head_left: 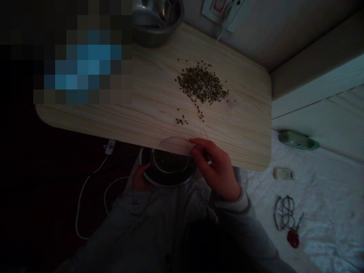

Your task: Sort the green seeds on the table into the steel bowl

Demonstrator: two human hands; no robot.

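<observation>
A heap of small dark bean-like grains (200, 83) lies on the wooden table (113, 121), with a few strays nearer me. Just below the front edge, my left hand (142, 178) grips the rim of a dark round bowl (167, 180) with a pale rim. Its contents are too dim to tell. At the table edge above the bowl, my right hand (214, 165) pinches a clear, thin, round-edged plastic piece (174, 145) between thumb and fingers. The clear piece hides part of the table edge and the bowl.
A metal basin (155, 36) stands at the back left, beside a pixelated area. A wall socket (222, 9) is behind the table. To the right, a white bed (256, 204) holds glasses (287, 212), a remote (284, 173) and a green object (298, 140). A cable (82, 189) hangs left.
</observation>
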